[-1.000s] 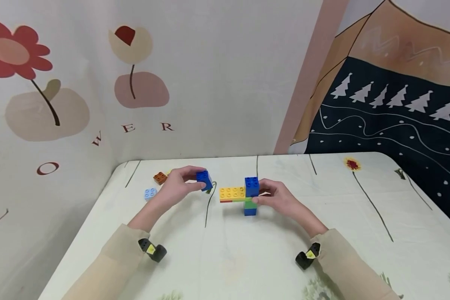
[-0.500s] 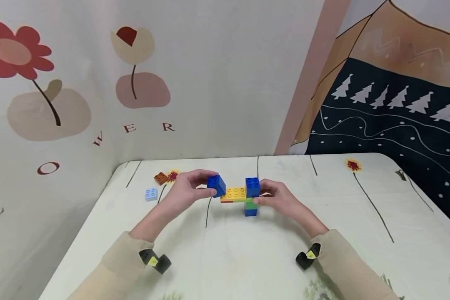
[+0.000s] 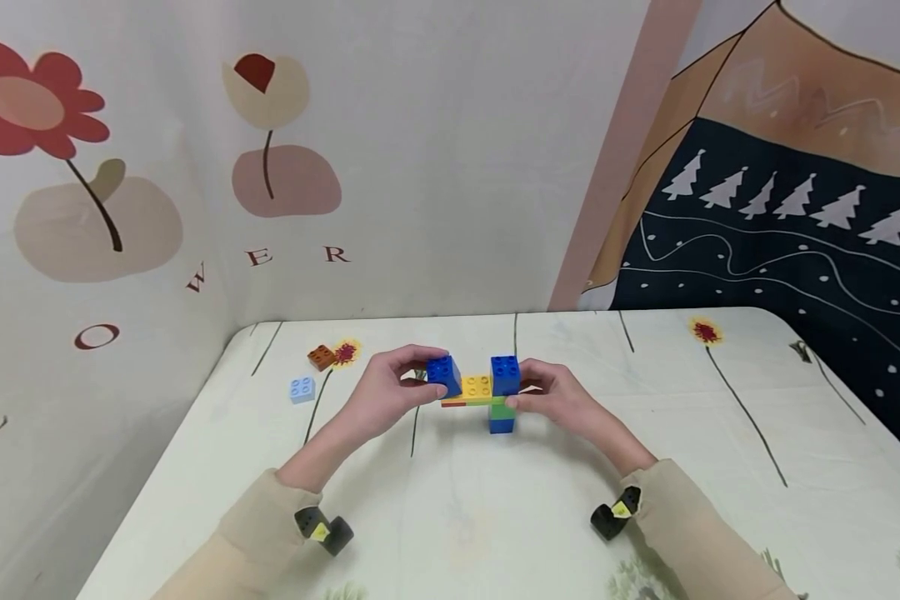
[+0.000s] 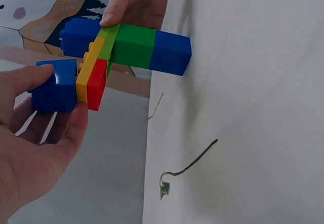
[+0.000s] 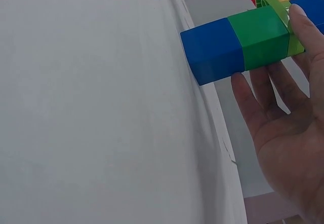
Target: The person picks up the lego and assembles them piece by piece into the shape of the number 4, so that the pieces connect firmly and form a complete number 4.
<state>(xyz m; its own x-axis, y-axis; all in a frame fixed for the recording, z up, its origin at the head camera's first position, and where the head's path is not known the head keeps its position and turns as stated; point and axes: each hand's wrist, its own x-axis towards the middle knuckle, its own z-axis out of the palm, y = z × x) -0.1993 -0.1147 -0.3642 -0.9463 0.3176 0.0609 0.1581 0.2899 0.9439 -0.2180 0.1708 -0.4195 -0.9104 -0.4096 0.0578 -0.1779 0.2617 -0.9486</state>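
Observation:
My left hand [image 3: 382, 392] pinches a blue toy brick [image 3: 444, 375] between thumb and fingers, over the left end of a long yellow studded piece [image 3: 476, 387]. In the left wrist view this brick's underside is right at the yellow studs, with a fingertip at the yellow edge. Beneath the yellow lie a thin red piece [image 4: 96, 84] and a light green one [image 4: 107, 41]. Under the right end come a green brick [image 5: 260, 37] and a lower blue brick [image 5: 212, 50]; another blue brick [image 3: 505, 375] stands on top. My right hand [image 3: 558, 396] holds this stack from the right, thumb at the light green piece.
On the table's left side lie a brown brick [image 3: 321, 357] and a light blue brick [image 3: 302, 389]. A pale cloth with printed flowers [image 3: 706, 331] covers the table [image 3: 450, 517]. Printed hangings [image 3: 435, 167] rise behind its far edge.
The left hand has carried its blue brick rightward from beside the structure to the left end of the yellow piece. My right hand keeps its hold on the stack, nearly still.

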